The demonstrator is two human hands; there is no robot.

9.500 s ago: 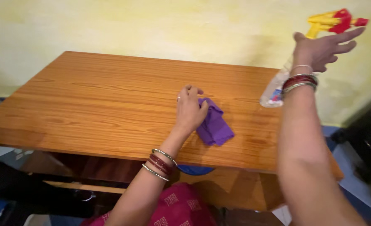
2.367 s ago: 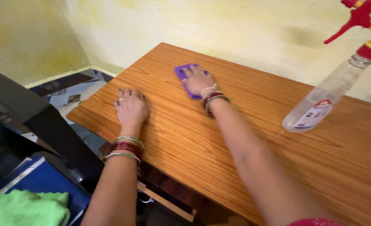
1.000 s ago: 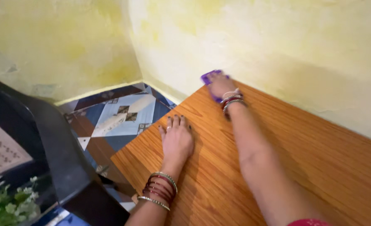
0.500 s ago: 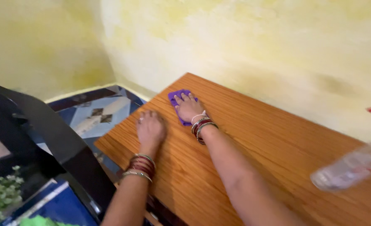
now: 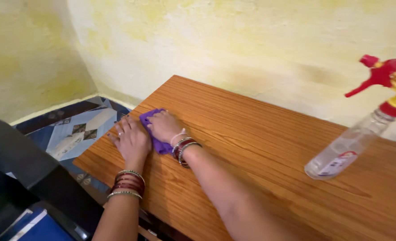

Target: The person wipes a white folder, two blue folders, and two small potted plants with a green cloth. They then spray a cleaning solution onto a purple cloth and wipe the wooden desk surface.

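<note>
near the left end of the wooden table (image 5: pixel 260 147), the fingers (image 5: pixel 155 119) of the right hand (image 5: pixel 164 127) lie curled and close together, pressing down flat on a purple cloth (image 5: pixel 155 134). the cloth is bunched under the palm, with a corner showing past the fingertips toward the wall and another edge peeking out beside the wrist. it is pinned to the tabletop under the palm, not gripped.

just beside it, touching or nearly touching, the left hand (image 5: pixel 131 140) rests palm down on the bare wood, fingers (image 5: pixel 120 131) stretched out and slightly spread, holding nothing. a ring shows on one finger. the fingertips reach close to the table's left edge.

both wrists carry stacks of bangles (image 5: pixel 125 183), red and metal coloured, and the right forearm runs diagonally across the tabletop toward the lower right.

well apart, at the right side of the table, stands a clear plastic spray bottle (image 5: pixel 345 149) with a red and yellow trigger head (image 5: pixel 385 78), looking tilted in the view.

behind the table rises a mottled yellow wall (image 5: pixel 233 40). left of the table, patterned blue and white floor tiles (image 5: pixel 77 131) show, and a dark object (image 5: pixel 24 165) fills the lower left corner.
</note>
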